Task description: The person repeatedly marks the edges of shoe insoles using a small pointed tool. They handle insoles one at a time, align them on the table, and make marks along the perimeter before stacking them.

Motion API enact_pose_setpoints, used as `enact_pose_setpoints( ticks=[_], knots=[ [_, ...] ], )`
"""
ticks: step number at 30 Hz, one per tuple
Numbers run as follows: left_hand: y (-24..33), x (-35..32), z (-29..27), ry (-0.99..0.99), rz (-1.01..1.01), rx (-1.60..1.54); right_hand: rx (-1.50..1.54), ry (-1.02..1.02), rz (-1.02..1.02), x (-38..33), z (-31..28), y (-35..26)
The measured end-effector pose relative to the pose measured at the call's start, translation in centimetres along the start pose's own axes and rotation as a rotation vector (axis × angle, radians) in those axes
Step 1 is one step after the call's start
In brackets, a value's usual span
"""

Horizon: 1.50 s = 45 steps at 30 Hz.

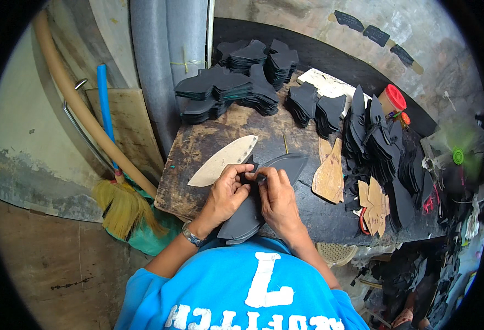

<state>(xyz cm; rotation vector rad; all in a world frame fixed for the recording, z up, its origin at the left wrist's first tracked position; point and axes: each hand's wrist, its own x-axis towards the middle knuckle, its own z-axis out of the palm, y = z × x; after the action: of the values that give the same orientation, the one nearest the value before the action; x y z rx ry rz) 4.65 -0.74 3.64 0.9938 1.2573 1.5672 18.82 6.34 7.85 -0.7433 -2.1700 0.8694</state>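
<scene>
Your left hand [226, 193] and right hand [275, 199] meet over a black sole-shaped piece [245, 221] that lies at the near edge of the table [198, 148], its rounded end hanging toward your blue shirt [242, 291]. Both grips are closed: the fingertips of each hand pinch the upper edge of that piece, thumbs close together, almost touching. A watch [191, 235] sits on your left wrist.

Just beyond your fingers lies another black piece [286, 163], pointed, angled up to the right. To its left a pale tan template [223, 160] of the same pointed shape rests flat on the table, its near end just beside your left hand.

Right of your right hand, a brown cardboard pattern [328, 175] lies apart from the work, with smaller cardboard bits [375, 202] further right. Stacks of black cut pieces [225, 88] fill the far side of the table, and more stand on edge [374, 132] along the right. Among them is a round container with a red lid [394, 98]; any label on it is too small to tell.

On the far wall, three small dark tags [376, 34] hang in a slanting row. Left of the table a broom [122, 203] with a blue handle leans against the wall, beside a tan hose [77, 104].
</scene>
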Motion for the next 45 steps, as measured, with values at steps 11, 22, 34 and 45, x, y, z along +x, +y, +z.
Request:
enact_pose_setpoints(
  ticks=[11,22,34,45],
  knots=[
    [0.4,0.3,-0.4,-0.066,-0.174,-0.326,0.42,-0.035,0.233,0.5,-1.5,0.7],
    [-2.3,0.6,-1.5,-0.114,-0.037,-0.179,0.125,0.008,0.05,1.4,-0.5,-0.6],
    [-2.9,0.6,-2.5,-0.188,-0.086,-0.044,-0.053,-0.147,-0.012,0.9,-0.7,-0.6],
    [-2.1,0.6,-3.1,-0.196,-0.018,0.107,0.122,-0.106,0.154,0.6,-0.8,-0.6]
  ],
)
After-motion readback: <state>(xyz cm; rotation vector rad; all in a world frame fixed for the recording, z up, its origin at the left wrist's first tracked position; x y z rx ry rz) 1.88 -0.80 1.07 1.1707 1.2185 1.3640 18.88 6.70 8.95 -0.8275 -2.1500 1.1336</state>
